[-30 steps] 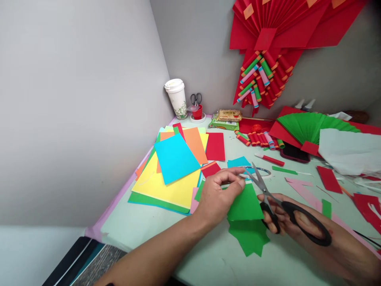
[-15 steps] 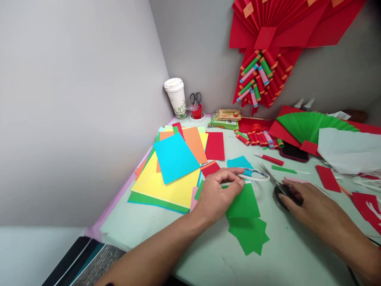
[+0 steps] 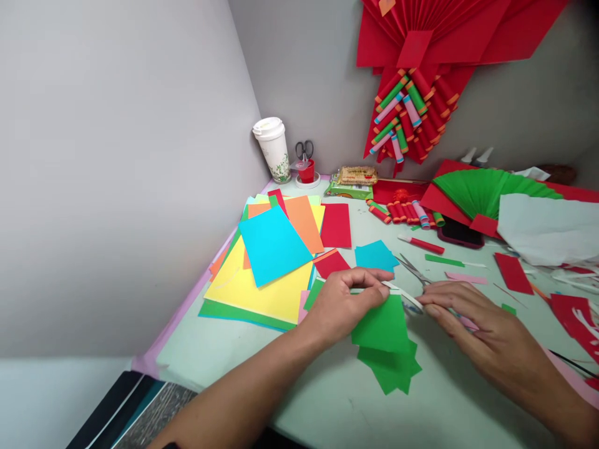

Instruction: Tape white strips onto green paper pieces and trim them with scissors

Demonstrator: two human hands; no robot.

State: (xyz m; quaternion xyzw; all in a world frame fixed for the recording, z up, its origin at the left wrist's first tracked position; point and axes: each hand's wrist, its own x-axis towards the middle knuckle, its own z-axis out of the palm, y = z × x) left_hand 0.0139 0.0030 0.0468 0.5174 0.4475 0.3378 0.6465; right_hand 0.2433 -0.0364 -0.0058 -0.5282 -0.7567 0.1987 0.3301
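My left hand [image 3: 349, 299] is closed, its thumb and fingers pinching the top edge of a green paper piece [image 3: 381, 324]. A white strip runs along that edge and on to a narrow white tape roll [image 3: 406, 298], seen nearly edge-on. My right hand [image 3: 468, 315] is closed, fingertips pinching the right side of the roll. Scissors [image 3: 414, 269] point up and left from beneath my right hand; their handles are hidden, so I cannot tell whether the palm holds them or they lie on the table. More green paper [image 3: 390, 374] lies underneath.
Stacked coloured paper [image 3: 262, 305] lies on the left, blue squares [image 3: 374, 254] beyond my hands. A white cup [image 3: 274, 149] and small scissors in a red holder [image 3: 306, 168] stand at the back. A red pen [image 3: 423, 245], phone [image 3: 461, 234] and green paper fan [image 3: 491, 193] lie right.
My right hand has moved left and its fingertips have taken hold of the tape roll, which has tilted downward. The scissors' handles have gone out of sight under the hand.
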